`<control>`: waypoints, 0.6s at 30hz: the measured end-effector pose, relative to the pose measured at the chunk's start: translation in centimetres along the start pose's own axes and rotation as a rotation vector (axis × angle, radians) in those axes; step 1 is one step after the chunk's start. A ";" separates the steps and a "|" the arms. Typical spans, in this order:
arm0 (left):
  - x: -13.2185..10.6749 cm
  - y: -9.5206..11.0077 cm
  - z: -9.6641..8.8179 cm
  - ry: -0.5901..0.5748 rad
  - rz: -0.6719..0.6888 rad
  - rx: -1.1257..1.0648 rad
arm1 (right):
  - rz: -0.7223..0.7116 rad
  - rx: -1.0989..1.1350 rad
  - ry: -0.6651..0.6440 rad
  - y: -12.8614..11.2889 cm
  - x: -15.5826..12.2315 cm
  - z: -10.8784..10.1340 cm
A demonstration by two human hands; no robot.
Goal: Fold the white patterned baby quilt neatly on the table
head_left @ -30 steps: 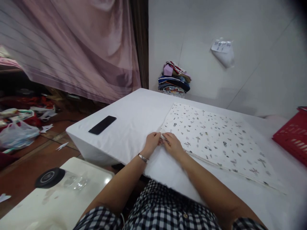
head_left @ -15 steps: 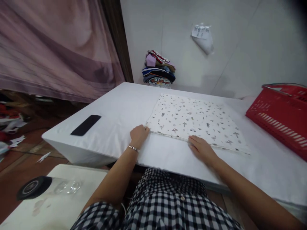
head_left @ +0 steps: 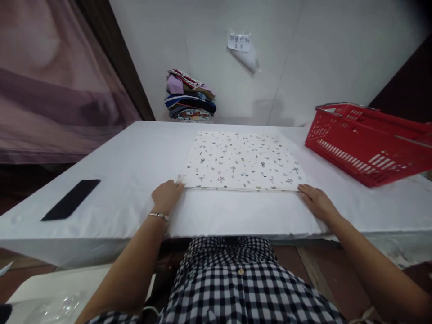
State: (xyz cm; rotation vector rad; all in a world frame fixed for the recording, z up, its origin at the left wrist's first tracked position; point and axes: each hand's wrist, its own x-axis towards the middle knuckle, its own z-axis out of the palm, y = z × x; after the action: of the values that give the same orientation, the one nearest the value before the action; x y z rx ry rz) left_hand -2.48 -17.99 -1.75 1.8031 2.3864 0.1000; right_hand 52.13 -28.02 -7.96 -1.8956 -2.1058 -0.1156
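A white cloth [head_left: 241,162] printed with small palm trees and other little figures lies folded flat on the table, its layered near edge running straight towards me. My left hand [head_left: 168,196] is closed on the near left corner, thumb and fingers pinching the fabric. At the near right corner, my right hand [head_left: 316,201] holds the edge between its fingertips; the thumb is mostly hidden. The cloth rests on the white table cover [head_left: 236,211] between both hands.
A red plastic basket [head_left: 354,148] with metal handles stands at the right. Folded clothes are piled in a stack [head_left: 191,101] against the far wall. A black flat object [head_left: 71,199], like a phone, lies at the left. A white stool or bench [head_left: 50,288] is at lower left.
My right hand has slid right along the near edge from its middle to the right corner. My left hand keeps the left corner. The view has turned right, and the edge looks straighter.
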 end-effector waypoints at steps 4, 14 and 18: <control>0.1 -0.3 0.0 0.043 -0.018 -0.051 | 0.253 0.144 0.031 2.6 -1.6 -1.1; 1.2 -0.1 1.0 0.334 0.612 -0.046 | 0.700 0.254 -0.024 0.9 2.0 -3.5; 1.2 0.5 1.2 0.290 0.741 -0.086 | 0.732 0.272 -0.174 0.8 4.2 -3.7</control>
State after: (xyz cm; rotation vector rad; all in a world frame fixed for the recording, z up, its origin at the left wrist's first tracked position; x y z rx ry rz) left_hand -2.12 -16.70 -2.99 2.6673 1.6813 0.5619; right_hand 53.19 -24.84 -3.38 -2.4114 -1.2959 0.4807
